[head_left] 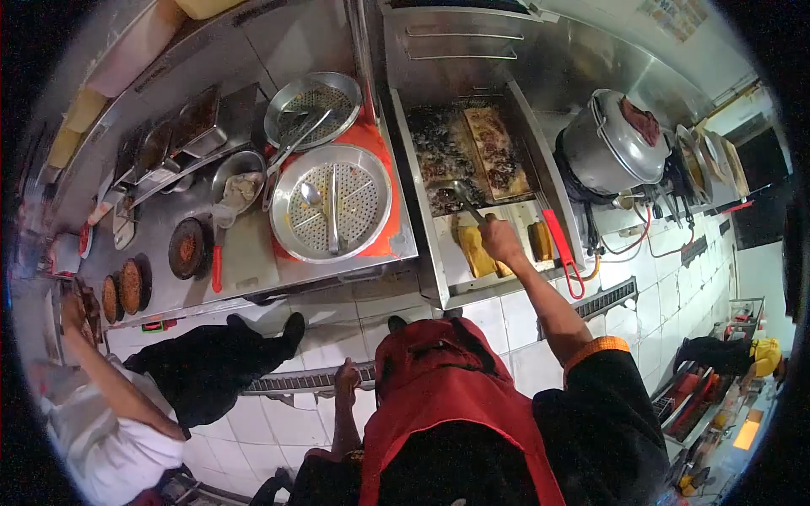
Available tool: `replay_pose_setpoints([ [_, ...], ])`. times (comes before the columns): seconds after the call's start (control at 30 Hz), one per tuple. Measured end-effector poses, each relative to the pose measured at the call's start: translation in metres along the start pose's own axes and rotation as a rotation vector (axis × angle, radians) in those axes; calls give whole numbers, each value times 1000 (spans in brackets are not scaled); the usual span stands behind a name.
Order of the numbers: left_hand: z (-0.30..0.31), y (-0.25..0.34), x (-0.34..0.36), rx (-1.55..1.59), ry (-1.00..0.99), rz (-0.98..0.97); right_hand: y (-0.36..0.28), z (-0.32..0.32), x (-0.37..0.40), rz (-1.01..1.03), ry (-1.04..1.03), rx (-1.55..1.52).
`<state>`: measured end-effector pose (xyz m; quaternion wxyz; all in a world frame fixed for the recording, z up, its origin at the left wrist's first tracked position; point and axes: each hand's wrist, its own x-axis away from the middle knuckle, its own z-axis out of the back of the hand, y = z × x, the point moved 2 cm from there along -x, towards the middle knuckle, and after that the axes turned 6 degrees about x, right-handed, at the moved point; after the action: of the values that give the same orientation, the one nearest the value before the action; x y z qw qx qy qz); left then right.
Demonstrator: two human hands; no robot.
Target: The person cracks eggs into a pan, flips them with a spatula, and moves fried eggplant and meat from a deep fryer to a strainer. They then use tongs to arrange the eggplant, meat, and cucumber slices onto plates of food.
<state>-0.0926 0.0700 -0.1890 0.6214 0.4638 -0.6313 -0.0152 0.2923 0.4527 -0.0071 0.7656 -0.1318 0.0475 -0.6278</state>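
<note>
My right hand [503, 239] is closed around the handle of a metal spatula [460, 196], reaching forward over the fryer. Its head is down at the near edge of the dark, bubbling oil [434, 139]. To the right in the oil lies a long rectangular basket [496, 156] with browned food in it. Yellow oblong pieces of food [475, 251] rest on the fryer's pale front ledge, beneath my right hand. A utensil with a red handle [559, 249] leans over the fryer's right edge. My left hand [347, 377] hangs low beside my red apron, fingers curled, holding nothing visible.
Two perforated steel pans [291, 228] with spoons and tongs stand left of the fryer on a red surface. Farther left are a cutting board [253, 253] and dark bowls [187, 249]. A large lidded pot [612, 143] stands right. A person in white [126, 422] works at left.
</note>
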Motion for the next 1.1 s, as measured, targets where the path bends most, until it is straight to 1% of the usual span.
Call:
replay_pose_setpoints([
  [0.03, -8, 5, 6, -20, -119, -138, 4, 0, 0, 78, 57, -19],
  [0.07, -21, 9, 11, 43, 9, -171, 5, 5, 5, 82, 55, -24],
  [0.1, -30, 17, 19, 44, 14, -172, 4, 19, 15, 31, 145, -142],
  [0.13, -41, 26, 29, 69, -59, -161, 5, 32, 21, -21, 234, -261],
  [0.17, -49, 31, 34, 93, -131, -149, 3, 40, 22, -19, 231, -267],
  [0.23, -59, 32, 38, 85, -88, -127, 3, 46, 22, -206, 231, -350],
  [0.27, -63, 30, 41, 80, -52, -103, 14, 33, 16, -146, 245, -272],
  [0.3, -68, 28, 43, 77, -47, -108, 26, 12, 4, -143, 245, -279],
  [0.33, -73, 25, 46, 99, -28, -124, 39, -15, -9, -256, 177, -444],
  [0.37, -63, 12, 36, 13, -82, -201, 47, -30, -16, -367, 106, -608],
  [0.4, -61, 8, 34, -69, -129, -282, 21, 0, -8, -430, -11, -883],
  [0.43, -58, 0, 33, -72, -123, -288, 17, -3, -9, -424, -14, -890],
  [0.5, -73, 0, 51, 63, 105, -164, 16, -14, -14, -522, -80, -974],
  [0.53, -65, -9, 50, -17, 40, -207, 16, -22, -16, -570, -113, -1233],
  [0.57, -54, -20, 47, -93, -23, -255, 13, -15, -16, -567, -117, -1238],
  [0.63, -52, -34, 58, 133, 111, -189, 1, 4, -9, -688, -238, -1526],
  [0.67, -49, -39, 55, 53, 249, -54, 4, -1, -10, -688, -244, -1531],
  [0.7, -47, -44, 57, 51, 254, -56, 11, -9, -12, -705, -330, -1625],
  [0.73, -37, -59, 56, 61, 177, -101, 14, -11, -12, -721, -415, -1717],
  [0.77, -27, -73, 53, 71, 97, -145, 17, -13, -10, -725, -416, -1720],
  [0.8, -28, -76, 51, 99, 137, -66, 19, -11, -8, -723, -430, -1776],
  [0.83, -26, -77, 52, 93, 137, -61, 20, -10, -4, -722, -443, -1833],
  [0.87, -33, -69, 57, 96, 113, -27, 22, -6, 0, -726, -440, -1835],
  [0.9, -40, -62, 62, 100, 90, 8, 22, -2, 4, -724, -486, -1890],
  [0.93, 28, -147, 11, 252, 22, -125, 20, 1, 7, -720, -535, -1943],
  [0.97, 29, -149, 7, 252, 21, -125, 20, 3, 9, -720, -534, -1943],
  [1.03, 25, -141, 0, -104, 79, -367, 18, 3, 15, -719, -582, -1901],
  [1.07, 7, -112, 5, -89, -12, -302, 16, 4, 17, -721, -573, -1900],
  [1.1, -23, -68, 19, -77, -101, -234, 12, 5, 19, -638, -453, -1688],
])
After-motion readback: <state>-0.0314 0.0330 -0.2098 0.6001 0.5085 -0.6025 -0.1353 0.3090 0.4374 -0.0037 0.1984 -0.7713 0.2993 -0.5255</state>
